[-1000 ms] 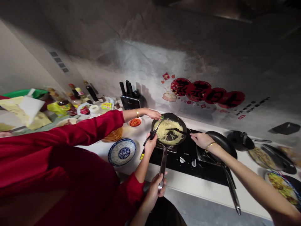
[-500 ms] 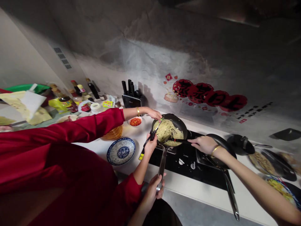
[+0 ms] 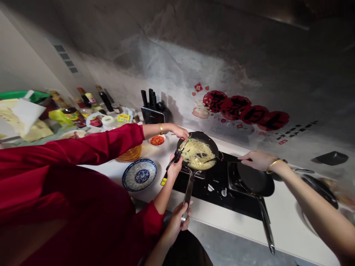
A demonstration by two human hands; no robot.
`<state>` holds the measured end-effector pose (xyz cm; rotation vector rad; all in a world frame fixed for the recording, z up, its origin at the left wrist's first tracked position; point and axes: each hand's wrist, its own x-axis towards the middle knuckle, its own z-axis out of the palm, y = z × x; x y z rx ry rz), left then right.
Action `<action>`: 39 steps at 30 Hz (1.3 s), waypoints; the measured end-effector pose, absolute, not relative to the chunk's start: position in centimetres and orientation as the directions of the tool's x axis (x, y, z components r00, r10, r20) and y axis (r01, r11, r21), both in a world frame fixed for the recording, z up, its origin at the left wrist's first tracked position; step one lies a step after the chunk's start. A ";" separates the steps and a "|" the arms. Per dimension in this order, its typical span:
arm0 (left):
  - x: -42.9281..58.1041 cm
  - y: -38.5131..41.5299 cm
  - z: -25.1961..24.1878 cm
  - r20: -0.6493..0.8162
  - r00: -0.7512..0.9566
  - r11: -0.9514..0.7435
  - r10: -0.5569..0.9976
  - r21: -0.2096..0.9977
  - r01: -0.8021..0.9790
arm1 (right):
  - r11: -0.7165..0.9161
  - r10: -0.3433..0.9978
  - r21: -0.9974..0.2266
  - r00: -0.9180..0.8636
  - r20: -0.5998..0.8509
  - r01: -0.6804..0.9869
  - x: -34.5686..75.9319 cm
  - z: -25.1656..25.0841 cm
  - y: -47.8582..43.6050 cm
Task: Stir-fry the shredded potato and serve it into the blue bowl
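A black frying pan point(image 3: 215, 145) full of pale shredded strips sits on the left burner of the black hob point(image 3: 222, 197). My left hand point(image 3: 177, 221) is closed round the end of the pan's long metal handle point(image 3: 189, 186). My right hand point(image 3: 256, 160), with a gold bangle, grips the dark handle of a spatula point(image 3: 210, 160) whose tip lies in the pan. A co-worker in red sleeves holds scissors point(image 3: 179, 154) in one hand point(image 3: 174, 168) and something green over the pan's rim with the other hand point(image 3: 180, 132).
A second, empty black pan point(image 3: 253, 180) stands on the right burner, its handle pointing toward me. A blue-patterned bowl point(image 3: 139, 174), a small dish of red bits point(image 3: 157, 140), a knife block point(image 3: 152, 111) and several bottles point(image 3: 88, 103) line the white counter at left.
My right hand has drawn back to the right, over the second pan, pulling the spatula toward the pan's edge. My left hand stays on the handle. The co-worker's hands hold their place.
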<state>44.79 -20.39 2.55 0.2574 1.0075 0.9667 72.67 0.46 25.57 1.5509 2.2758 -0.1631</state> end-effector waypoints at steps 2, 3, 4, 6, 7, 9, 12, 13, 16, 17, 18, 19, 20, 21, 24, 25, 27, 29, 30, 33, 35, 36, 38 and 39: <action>44.7 -20.5 2.5 -0.596 0.182 0.576 0.782 0.579 -0.577 | 0.405 0.847 0.127 -0.319 -0.424 0.905 72.3 25.8 0.1; 44.7 -20.6 2.4 -0.599 0.182 0.576 0.780 0.574 -0.582 | 0.411 0.842 0.131 -0.320 -0.435 0.902 71.6 25.2 -0.1; 44.7 -20.7 2.4 -0.600 0.182 0.576 0.779 0.571 -0.585 | 0.398 0.857 0.139 -0.314 -0.408 0.907 70.7 24.3 -0.1; 44.6 -20.8 2.4 -0.585 0.184 0.564 0.790 0.574 -0.594 | 0.348 0.901 0.119 -0.297 -0.316 0.930 68.7 21.9 0.1; 44.6 -20.8 2.4 -0.572 0.187 0.555 0.799 0.579 -0.598 | 0.317 0.921 0.092 -0.284 -0.266 0.944 67.7 20.6 0.4; 44.6 -20.9 2.4 -0.542 0.194 0.535 0.818 0.591 -0.604 | 0.275 0.943 0.036 -0.262 -0.206 0.961 65.9 18.1 1.0; 44.7 -20.8 2.2 -0.522 0.208 0.528 0.827 0.595 -0.606 | 0.282 0.938 0.003 -0.275 -0.211 0.960 64.0 16.2 1.6; 44.7 -20.7 2.1 -0.520 0.212 0.529 0.827 0.593 -0.607 | 0.298 0.929 0.008 -0.288 -0.232 0.955 63.8 16.1 1.4; 44.7 -20.6 1.9 -0.524 0.214 0.532 0.825 0.589 -0.609 | 0.370 0.893 0.060 -0.337 -0.298 0.927 64.3 18.0 -0.1; 44.8 -20.6 1.8 -0.527 0.214 0.534 0.823 0.587 -0.608 | 0.390 0.885 0.091 -0.345 -0.313 0.916 64.8 19.2 -0.9; 44.8 -20.6 1.7 -0.528 0.213 0.535 0.822 0.585 -0.610 | 0.404 0.880 0.123 -0.349 -0.323 0.906 65.5 20.5 -1.7; 44.8 -20.6 1.6 -0.530 0.215 0.536 0.820 0.581 -0.612 | 0.416 0.876 0.149 -0.351 -0.332 0.897 66.3 21.8 -2.4; 44.9 -20.6 1.5 -0.531 0.215 0.536 0.820 0.577 -0.617 | 0.430 0.868 0.169 -0.356 -0.345 0.887 66.9 22.9 -3.0; 44.9 -20.6 1.4 -0.533 0.214 0.535 0.819 0.573 -0.621 | 0.451 0.856 0.182 -0.367 -0.363 0.874 67.5 23.8 -3.4; 45.0 -20.6 1.3 -0.539 0.211 0.536 0.815 0.564 -0.628 | 0.530 0.818 0.206 -0.431 -0.381 0.823 67.6 24.0 -3.4; 45.0 -20.6 1.3 -0.540 0.212 0.536 0.815 0.563 -0.629 | 0.543 0.816 0.220 -0.448 -0.365 0.810 67.0 23.2 -3.1; 44.9 -20.7 1.5 -0.535 0.218 0.537 0.817 0.564 -0.628 | 0.522 0.840 0.240 -0.444 -0.314 0.818 65.0 20.8 -1.9; 44.8 -20.7 1.7 -0.528 0.227 0.538 0.818 0.566 -0.624 | 0.441 0.884 0.229 -0.375 -0.280 0.868 62.8 18.1 -0.6; 44.8 -20.7 1.8 -0.528 0.230 0.541 0.817 0.566 -0.622 | 0.392 0.903 0.216 -0.329 -0.277 0.894 62.0 17.0 0.1; 44.7 -20.7 2.1 -0.528 0.237 0.545 0.815 0.561 -0.623 | 0.287 0.929 0.199 -0.222 -0.297 0.937 61.7 15.9 1.6; 44.7 -20.7 2.3 -0.527 0.240 0.545 0.815 0.556 -0.628 | 0.268 0.925 0.201 -0.194 -0.327 0.942 63.8 17.4 2.1; 44.7 -20.7 2.3 -0.528 0.245 0.548 0.813 0.552 -0.629 | 0.273 0.917 0.191 -0.195 -0.348 0.943 65.3 18.7 2.2; 44.7 -20.7 2.3 -0.531 0.256 0.556 0.808 0.543 -0.629 | 0.310 0.887 0.140 -0.233 -0.400 0.940 68.6 21.9 2.4; 44.7 -20.7 2.3 -0.531 0.260 0.558 0.807 0.541 -0.629 | 0.328 0.866 0.079 -0.266 -0.423 0.941 70.1 23.5 2.3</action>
